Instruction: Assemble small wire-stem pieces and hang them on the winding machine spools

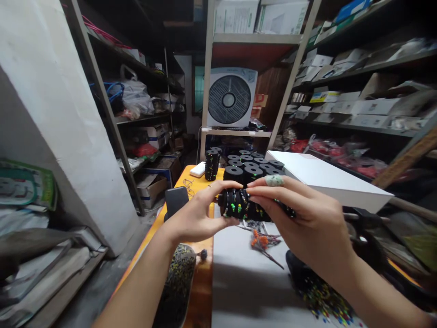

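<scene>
Just above the table I hold a black foam roll sideways, with small green, yellow and pale beads in rows around it. My left hand is closed around its left end, thumb on the near side and fingers beyond. My right hand, with a green wrap on one finger, has its fingertips pressed together against the roll's upper right part; any thread between them is too fine to make out. Behind stand several upright black foam rolls, and one taller stack with bead rows.
Left on the yellow table are a dark phone-like block and a tray of small pieces. Orange bits with dark sticks lie centrally. Colourful beads fill a dark container at right. A white box stands behind.
</scene>
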Demonstrator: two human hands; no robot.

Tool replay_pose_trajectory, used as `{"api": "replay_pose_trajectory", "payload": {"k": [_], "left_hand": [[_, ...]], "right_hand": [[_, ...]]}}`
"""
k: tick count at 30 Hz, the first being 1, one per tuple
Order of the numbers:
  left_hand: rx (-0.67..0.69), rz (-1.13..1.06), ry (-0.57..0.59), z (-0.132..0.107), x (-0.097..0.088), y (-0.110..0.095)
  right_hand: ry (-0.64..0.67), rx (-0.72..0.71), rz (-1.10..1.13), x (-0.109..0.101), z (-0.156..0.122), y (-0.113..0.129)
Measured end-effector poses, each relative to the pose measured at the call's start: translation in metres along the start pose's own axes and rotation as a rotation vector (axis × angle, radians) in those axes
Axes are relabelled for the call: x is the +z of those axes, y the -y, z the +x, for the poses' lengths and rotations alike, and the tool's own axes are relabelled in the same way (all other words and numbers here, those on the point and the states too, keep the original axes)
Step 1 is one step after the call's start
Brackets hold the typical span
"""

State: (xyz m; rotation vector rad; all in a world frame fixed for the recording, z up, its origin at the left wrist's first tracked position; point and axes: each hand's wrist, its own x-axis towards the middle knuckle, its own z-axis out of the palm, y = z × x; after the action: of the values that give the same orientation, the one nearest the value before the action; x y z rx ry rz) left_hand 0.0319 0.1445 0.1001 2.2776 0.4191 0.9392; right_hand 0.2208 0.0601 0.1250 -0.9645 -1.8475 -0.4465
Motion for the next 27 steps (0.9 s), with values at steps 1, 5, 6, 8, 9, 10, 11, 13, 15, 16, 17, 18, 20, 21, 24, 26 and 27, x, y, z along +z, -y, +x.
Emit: {"api": "replay_pose_trajectory", "payload": {"k": [1, 5, 6, 8, 9, 10, 11, 13, 15, 16, 17, 18, 20, 21, 24, 26, 27], "left_hand": [[0.002, 0.001, 0.002, 0.0001, -0.0002, -0.0002], [-0.001, -0.005, 0.006, 0.0010, -0.0007, 0.0005], [-0.001, -0.012, 0.008, 0.0012, -0.0007, 0.0009], [-0.003, -0.019, 0.012, 0.0013, -0.0007, 0.0016], [-0.002, -0.018, 0.011, 0.0012, -0.0007, 0.0019], [-0.004, -0.014, 0.010, 0.0010, -0.0007, 0.0021], [-0.002, -0.009, 0.010, 0.0008, -0.0007, 0.0023], [0.002, -0.006, 0.010, 0.0003, -0.0004, 0.0026], [0.007, -0.008, 0.013, 0.0000, 0.0003, 0.0032], [0.008, -0.011, 0.015, -0.0001, 0.0007, 0.0037], [0.010, -0.014, 0.014, 0.0000, 0.0012, 0.0044], [0.011, -0.017, 0.011, 0.0001, 0.0016, 0.0051], [0.009, -0.020, 0.004, 0.0002, 0.0022, 0.0067], [0.007, -0.019, 0.001, 0.0003, 0.0024, 0.0072], [0.020, -0.009, 0.007, 0.0002, 0.0020, 0.0077], [0.037, -0.004, 0.010, 0.0001, 0.0015, 0.0072], [0.042, -0.006, 0.011, 0.0002, 0.0012, 0.0069]], "right_hand": [[0.001, -0.012, 0.000, 0.0018, -0.0003, -0.0008], [0.009, -0.021, -0.013, 0.0029, -0.0032, -0.0009], [0.014, -0.023, -0.020, 0.0027, -0.0037, -0.0007], [0.021, -0.027, -0.038, 0.0025, -0.0044, -0.0003], [0.019, -0.034, -0.044, 0.0026, -0.0047, -0.0001], [0.021, -0.038, -0.049, 0.0027, -0.0049, 0.0001], [0.020, -0.040, -0.052, 0.0028, -0.0050, 0.0002], [0.030, -0.030, -0.059, 0.0030, -0.0052, 0.0004], [0.046, -0.037, -0.075, 0.0032, -0.0054, 0.0004], [0.057, -0.054, -0.086, 0.0032, -0.0056, 0.0002], [0.067, -0.080, -0.097, 0.0032, -0.0059, 0.0000], [0.078, -0.106, -0.103, 0.0032, -0.0063, -0.0002], [0.095, -0.154, -0.104, 0.0031, -0.0073, -0.0010], [0.102, -0.175, -0.101, 0.0031, -0.0078, -0.0015], [0.126, -0.240, -0.097, 0.0032, -0.0091, -0.0031], [0.148, -0.263, -0.089, 0.0033, -0.0097, -0.0040], [0.158, -0.268, -0.078, 0.0034, -0.0098, -0.0044]]}}
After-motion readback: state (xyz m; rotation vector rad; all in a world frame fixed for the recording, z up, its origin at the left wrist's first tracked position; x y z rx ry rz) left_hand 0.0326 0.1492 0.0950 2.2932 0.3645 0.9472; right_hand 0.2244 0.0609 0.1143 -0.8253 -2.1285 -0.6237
